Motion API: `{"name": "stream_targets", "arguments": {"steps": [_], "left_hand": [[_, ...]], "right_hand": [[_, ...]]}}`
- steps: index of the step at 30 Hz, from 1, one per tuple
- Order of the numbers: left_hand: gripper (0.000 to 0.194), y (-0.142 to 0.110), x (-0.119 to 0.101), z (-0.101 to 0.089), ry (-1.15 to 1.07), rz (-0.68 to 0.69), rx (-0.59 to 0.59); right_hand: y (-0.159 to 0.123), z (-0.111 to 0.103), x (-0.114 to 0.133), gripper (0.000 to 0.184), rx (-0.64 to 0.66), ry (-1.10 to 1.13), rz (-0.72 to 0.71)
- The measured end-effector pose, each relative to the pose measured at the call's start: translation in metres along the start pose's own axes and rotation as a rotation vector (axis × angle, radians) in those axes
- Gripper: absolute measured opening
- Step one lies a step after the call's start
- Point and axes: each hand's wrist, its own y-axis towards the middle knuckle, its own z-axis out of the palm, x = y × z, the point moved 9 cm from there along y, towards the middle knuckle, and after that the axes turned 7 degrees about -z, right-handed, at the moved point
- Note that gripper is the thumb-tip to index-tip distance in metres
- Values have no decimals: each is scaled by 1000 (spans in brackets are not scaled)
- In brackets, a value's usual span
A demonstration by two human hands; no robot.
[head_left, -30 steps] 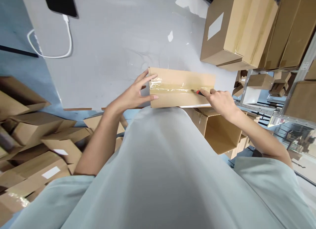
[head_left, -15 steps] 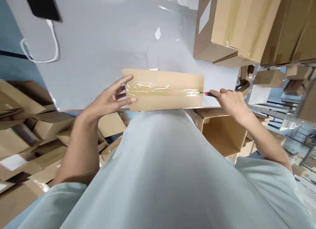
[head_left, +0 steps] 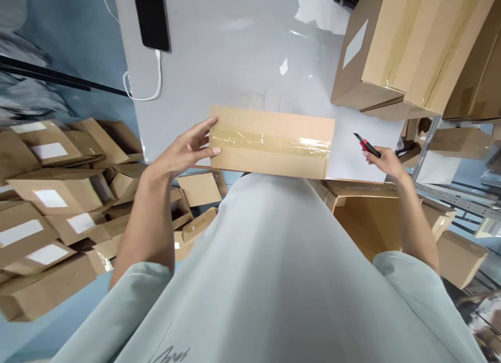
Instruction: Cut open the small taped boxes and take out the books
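Note:
A long cardboard box (head_left: 270, 162) lies at the near edge of the grey table (head_left: 219, 65), close against my shirt. Clear tape (head_left: 270, 140) runs lengthwise along its top. My left hand (head_left: 188, 148) grips the box's left end, thumb and fingers on it. Off to the right, my right hand (head_left: 385, 161) is closed around a red and black utility knife (head_left: 367, 145). The knife's dark blade points up and left, apart from the box. How deeply the tape is cut cannot be made out.
Large taped cartons (head_left: 415, 50) stand at the table's right. A black phone (head_left: 152, 19) with a white cable (head_left: 159, 76) lies at the left. Piled cardboard boxes (head_left: 58, 191) fill the lower left. An open carton (head_left: 368, 222) sits below the table's right edge.
My right hand has drawn the knife rightward along the tape and off the box's right end. My left hand stays at the box's left end. The view has shifted.

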Motion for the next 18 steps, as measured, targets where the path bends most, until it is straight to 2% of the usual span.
{"name": "stream_targets", "arguments": {"steps": [3,6,7,9,11,14,16,18], "left_hand": [[119,-3,8,-17,-11,-15,-29],[111,-6,19,-35,-34,-12,-68],[107,-8,24,-43,-34,-6,-89],[97,-10,37,-60,-22,8,-134],[91,-10,52,-77,-15,11,-172],[100,3,76,-83,-74,-24,-168],[115,22,88,-66,-157,-63,-126],[124,48,94,-29,-228,-100,-63]], "right_hand": [[13,66,-6,50,-217,456,106],[13,150,17,66,-223,795,201],[11,171,28,69,-212,870,204],[5,194,51,72,-206,958,172],[-3,194,70,73,-223,978,124],[-20,168,87,74,-268,931,71],[-36,135,93,72,-343,857,42],[-53,96,98,68,-446,727,14]]}}
